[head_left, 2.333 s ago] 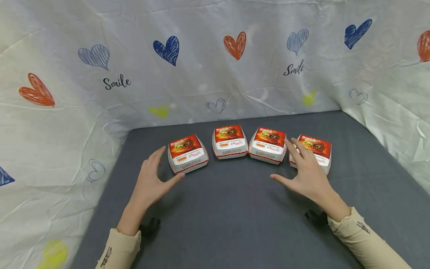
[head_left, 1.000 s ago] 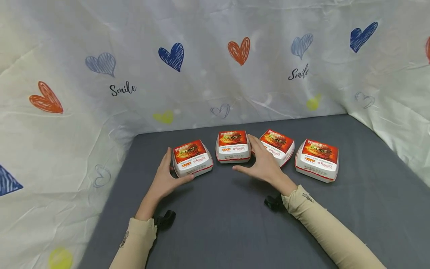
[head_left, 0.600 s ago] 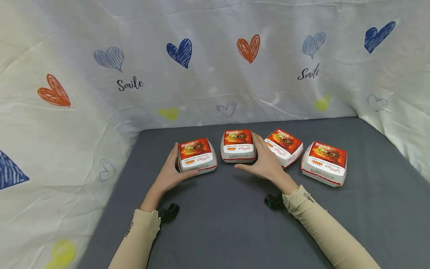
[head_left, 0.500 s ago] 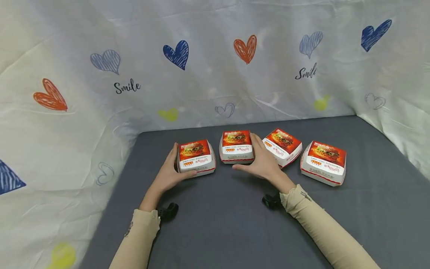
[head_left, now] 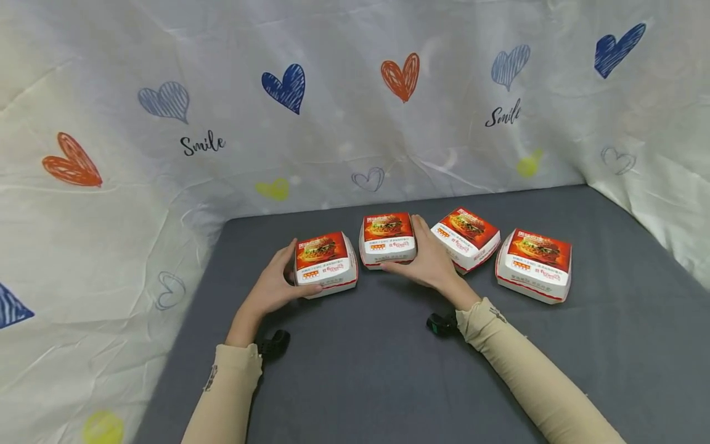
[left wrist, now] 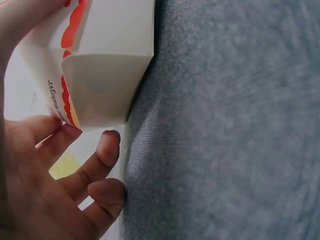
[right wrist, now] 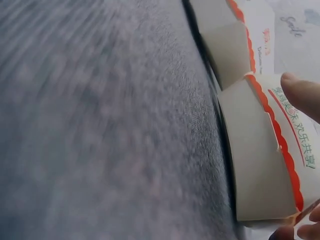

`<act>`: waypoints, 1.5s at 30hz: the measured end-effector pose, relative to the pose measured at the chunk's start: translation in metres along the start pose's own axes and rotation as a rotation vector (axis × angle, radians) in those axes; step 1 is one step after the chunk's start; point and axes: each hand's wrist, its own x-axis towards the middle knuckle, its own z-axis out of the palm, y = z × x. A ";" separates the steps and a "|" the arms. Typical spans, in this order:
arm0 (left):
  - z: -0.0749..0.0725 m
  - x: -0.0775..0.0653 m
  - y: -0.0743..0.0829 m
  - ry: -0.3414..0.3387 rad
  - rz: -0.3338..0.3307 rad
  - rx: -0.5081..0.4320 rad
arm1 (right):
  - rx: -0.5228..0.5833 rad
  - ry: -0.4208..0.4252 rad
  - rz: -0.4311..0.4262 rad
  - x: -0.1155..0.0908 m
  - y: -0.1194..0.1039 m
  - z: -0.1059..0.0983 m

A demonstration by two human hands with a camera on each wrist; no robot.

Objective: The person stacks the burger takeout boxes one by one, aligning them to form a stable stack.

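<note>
Far left, as I log it from my remote seat: the left hand grips the first burger box on the grey table, thumb at its near side, fingers at its left, presumably steadying it with the lid uncovered. Next, the right hand holds the second burger box (a mirrored grip), its fingers in a gap that the angled third burger box seems to allow, the fourth burger box unheld at right. Count: four closed boxes, two hands, one table.
</note>
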 end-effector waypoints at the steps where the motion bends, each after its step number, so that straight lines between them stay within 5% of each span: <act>1: 0.000 -0.001 -0.001 0.004 -0.003 0.003 | 0.009 0.003 0.006 0.001 0.001 0.002; 38: -0.002 -0.006 0.004 0.019 -0.001 -0.003 | 0.242 -0.098 -0.029 0.024 0.024 0.008; 45: 0.007 -0.005 0.006 -0.001 0.013 -0.012 | 0.294 -0.151 -0.041 0.019 0.035 0.004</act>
